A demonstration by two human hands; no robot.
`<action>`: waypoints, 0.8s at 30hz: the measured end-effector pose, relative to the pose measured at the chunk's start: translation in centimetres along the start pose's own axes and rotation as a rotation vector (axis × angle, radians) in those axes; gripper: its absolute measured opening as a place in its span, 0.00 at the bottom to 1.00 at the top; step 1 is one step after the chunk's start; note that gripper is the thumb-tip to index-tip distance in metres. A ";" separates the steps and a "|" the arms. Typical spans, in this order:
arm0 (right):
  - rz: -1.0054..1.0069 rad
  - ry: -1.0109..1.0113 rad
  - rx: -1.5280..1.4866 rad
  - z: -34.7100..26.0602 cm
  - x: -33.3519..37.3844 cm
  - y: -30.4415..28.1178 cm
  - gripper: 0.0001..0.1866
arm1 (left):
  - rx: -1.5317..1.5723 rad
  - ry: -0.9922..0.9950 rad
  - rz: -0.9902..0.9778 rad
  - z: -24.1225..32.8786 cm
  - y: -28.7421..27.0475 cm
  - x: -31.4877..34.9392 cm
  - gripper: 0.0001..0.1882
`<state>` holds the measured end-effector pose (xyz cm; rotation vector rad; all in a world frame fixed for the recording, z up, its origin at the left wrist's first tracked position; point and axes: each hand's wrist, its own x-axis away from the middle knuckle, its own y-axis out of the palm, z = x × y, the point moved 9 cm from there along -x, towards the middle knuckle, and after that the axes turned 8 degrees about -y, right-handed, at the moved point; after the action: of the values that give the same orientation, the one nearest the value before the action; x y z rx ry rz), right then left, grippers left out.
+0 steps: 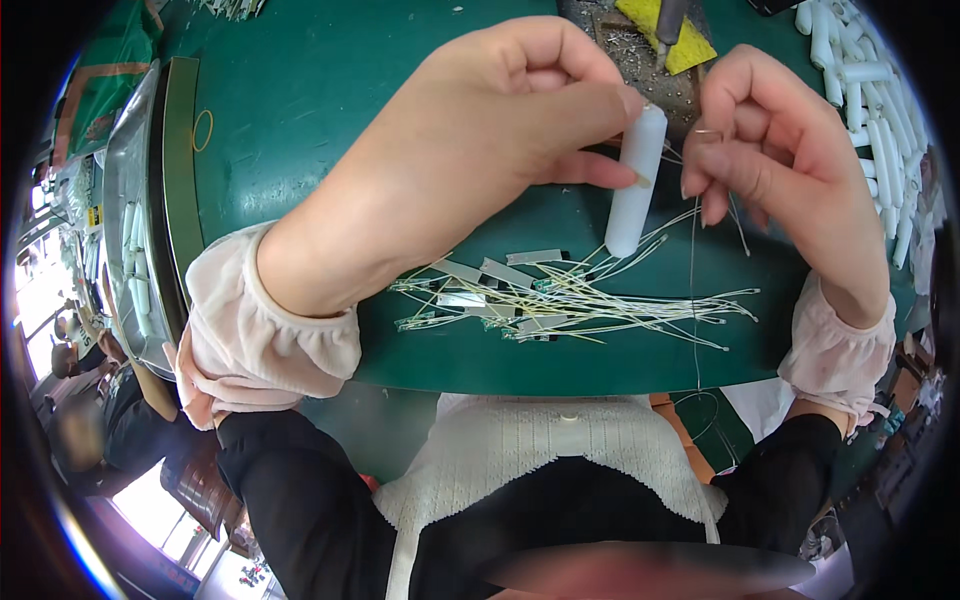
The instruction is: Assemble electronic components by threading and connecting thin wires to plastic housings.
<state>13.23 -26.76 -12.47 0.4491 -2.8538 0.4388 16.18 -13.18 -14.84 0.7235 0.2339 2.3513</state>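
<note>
My left hand (480,130) pinches a white plastic cylinder (636,190) between thumb and fingers. The cylinder leans slightly, its lower end over the loose wires. Close to its right, my right hand (785,150) is closed, with thin strands at its fingertips. One fine wire (693,300) hangs from there past the table's front edge; a short pale lead (741,228) dangles beside it. Which strands the right fingers actually grip is partly hidden. Below both hands lies a bundle of pale wires (630,308) with small circuit boards and flat silvery pieces at their left ends.
Behind my hands, a yellow sponge (690,48) and a grey-handled tool (670,22) rest on a metal tray (632,50) speckled with solder. White cylinders (880,120) are heaped at far right. A rubber band (203,130) and a clear tray (140,230) are at left; another person (110,400) sits beyond.
</note>
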 end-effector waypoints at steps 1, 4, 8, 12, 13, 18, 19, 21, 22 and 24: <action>0.061 -0.182 0.066 -2.3 0.5 0.8 0.04 | 0.026 -0.021 -0.012 -0.1 0.0 -0.2 0.07; -0.031 -0.195 0.031 -2.9 0.2 1.2 0.04 | 0.105 -0.085 -0.027 -0.2 -0.4 -0.2 0.06; 0.110 -0.202 0.117 -1.7 0.0 0.2 0.06 | 0.184 -0.148 -0.055 -0.3 -0.4 -0.2 0.05; 0.090 -0.311 0.082 -2.5 -0.4 0.5 0.07 | 0.192 -0.117 -0.051 0.3 -0.2 -0.2 0.06; 0.090 -0.261 0.057 -1.6 -0.7 0.2 0.07 | 0.181 -0.111 -0.046 0.4 -0.3 -0.2 0.06; 0.120 -0.309 0.075 -1.7 -0.9 0.1 0.07 | 0.183 -0.069 -0.051 0.7 -0.4 -0.1 0.06; 0.133 -0.338 0.082 -1.9 -0.8 0.0 0.08 | 0.183 -0.055 -0.055 0.9 -0.3 -0.2 0.06; 0.139 -0.342 0.082 -2.0 -0.8 -0.1 0.08 | 0.192 -0.053 -0.060 0.9 -0.4 -0.1 0.06; 0.145 -0.346 0.082 -2.0 -0.7 -0.2 0.08 | 0.201 -0.052 -0.067 1.0 -0.3 -0.1 0.06; 0.182 -0.276 0.032 -2.5 -0.8 0.1 0.06 | 0.211 -0.042 -0.069 1.0 -0.4 -0.2 0.06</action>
<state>14.34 -25.66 -10.34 0.2746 -3.1744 0.4895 17.08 -13.05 -14.21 0.8507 0.4868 2.2647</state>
